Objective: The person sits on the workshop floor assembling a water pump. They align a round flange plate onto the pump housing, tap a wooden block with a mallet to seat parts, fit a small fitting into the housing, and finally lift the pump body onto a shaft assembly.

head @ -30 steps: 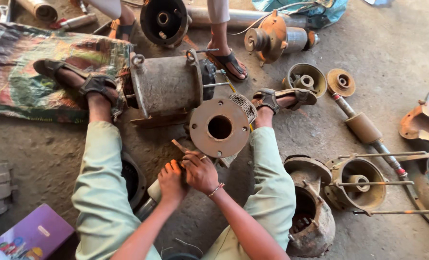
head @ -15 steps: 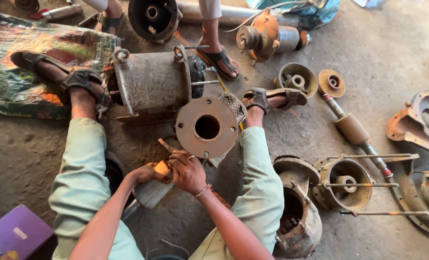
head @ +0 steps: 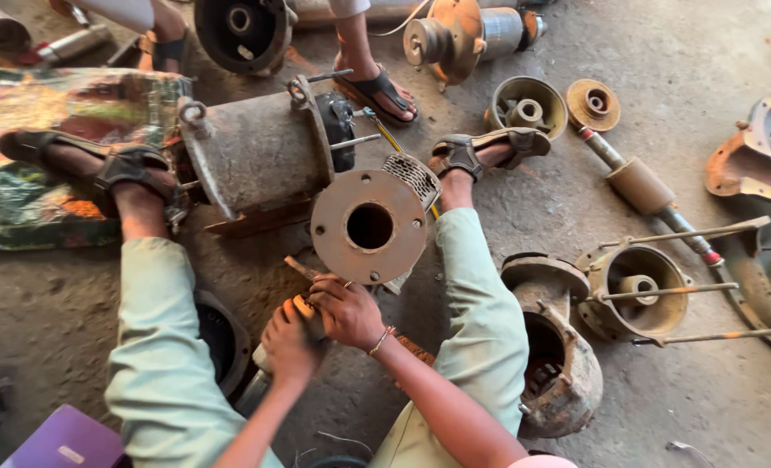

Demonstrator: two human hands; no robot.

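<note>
While two hands [head: 320,325] grip one tool [head: 303,305], one flange [head: 369,227]

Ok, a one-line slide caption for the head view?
Seated on a workshop floor, left hand and right hand grip a small tool below a rusty round flange.

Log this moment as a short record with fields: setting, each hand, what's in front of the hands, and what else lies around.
Setting: concrete floor, person seated, legs spread
Left hand: gripping a small tool handle
Right hand: closed over the same tool, beside the left
In front: round rusty flange with centre hole, leaning against a motor housing
Right side: pump casing, casing with long studs, shaft
Behind: another person's sandalled foot
</note>
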